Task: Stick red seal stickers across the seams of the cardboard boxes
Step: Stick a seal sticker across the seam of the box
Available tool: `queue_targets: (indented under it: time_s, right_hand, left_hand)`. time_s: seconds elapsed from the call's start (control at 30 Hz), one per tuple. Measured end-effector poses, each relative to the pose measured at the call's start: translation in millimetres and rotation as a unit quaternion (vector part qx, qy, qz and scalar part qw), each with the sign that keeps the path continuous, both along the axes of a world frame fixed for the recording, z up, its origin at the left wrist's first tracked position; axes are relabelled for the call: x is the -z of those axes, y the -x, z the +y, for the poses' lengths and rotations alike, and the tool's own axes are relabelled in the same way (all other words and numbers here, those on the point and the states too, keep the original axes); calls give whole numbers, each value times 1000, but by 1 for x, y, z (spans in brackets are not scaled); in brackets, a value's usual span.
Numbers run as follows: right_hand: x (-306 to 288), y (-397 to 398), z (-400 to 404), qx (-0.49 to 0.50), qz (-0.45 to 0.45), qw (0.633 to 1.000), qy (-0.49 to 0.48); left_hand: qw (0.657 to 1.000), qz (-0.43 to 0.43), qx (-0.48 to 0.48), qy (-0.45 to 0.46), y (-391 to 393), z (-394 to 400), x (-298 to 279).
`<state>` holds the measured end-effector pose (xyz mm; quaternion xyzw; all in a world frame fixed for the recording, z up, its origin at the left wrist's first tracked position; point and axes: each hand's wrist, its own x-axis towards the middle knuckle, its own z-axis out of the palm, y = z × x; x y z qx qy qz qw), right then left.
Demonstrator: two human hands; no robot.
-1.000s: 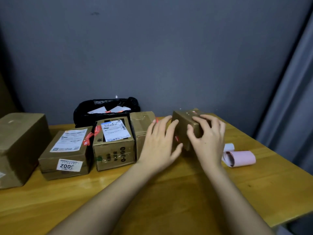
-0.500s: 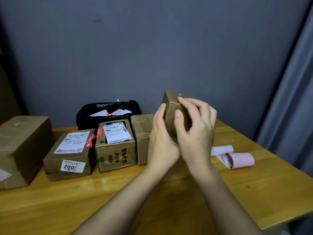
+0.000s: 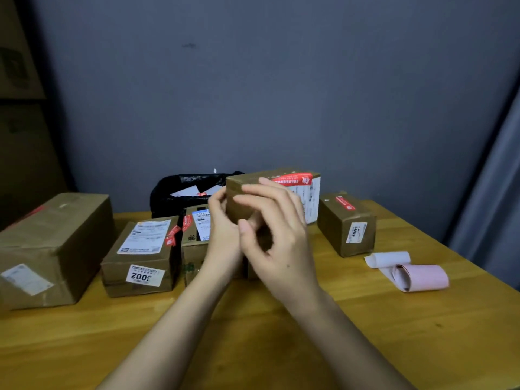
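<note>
Both hands hold a small cardboard box (image 3: 270,192) up off the table (image 3: 365,333), close together: the left hand (image 3: 222,237) curls round its near-left edge and the right hand (image 3: 275,235) wraps its front face with fingers bent. A red seal sticker (image 3: 292,178) already lies across its top, so lifting it probably serves to check or turn another seam. Other sealed boxes stand behind, and the sticker roll (image 3: 419,277) waits within the right hand's reach.
</note>
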<state>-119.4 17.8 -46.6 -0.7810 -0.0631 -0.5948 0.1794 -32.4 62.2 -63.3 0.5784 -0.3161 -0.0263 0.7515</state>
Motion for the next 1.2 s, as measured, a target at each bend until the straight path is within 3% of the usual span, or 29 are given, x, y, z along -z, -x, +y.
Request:
queue_targets:
  time_s: [0.13,0.23,0.4,0.53,0.63,0.7,0.83,0.9,1.07,1.2]
  right_hand:
    - [-2,-3,-15,87,-88,991,-43]
    - [-2,-11,-31,126,-68,981,-130]
    - [9,-25,-44,24,-23,978,-207]
    - [16,-30,-33,-52,30,948,-314]
    - [22,-31,-25,-52,59,931,-357]
    - [20,-27,-15,-91,95,904,-407]
    - [12,-16,8,-243,229,799,-500]
    - [11,-16,15,-292,250,779,-496]
    - [14,-21,3,-264,217,813,-472]
    - [8,-14,-18,-152,238,874,-396]
  left_hand:
    - [999,22,8,28,-12,29,4]
    - [999,35,8,12,-21,43,8]
    - [998,59,5,15,-32,58,11]
    - [998,49,-23,26,-31,60,17]
    - [996,26,-73,49,-26,59,19]
    - [991,4,-106,77,-21,58,20]
    - [980,-72,-155,106,-8,51,21]
    - [974,-102,-172,107,-2,44,23]
    - [969,-159,-183,44,8,35,31]
    - [972,-217,-92,18,-5,46,40]
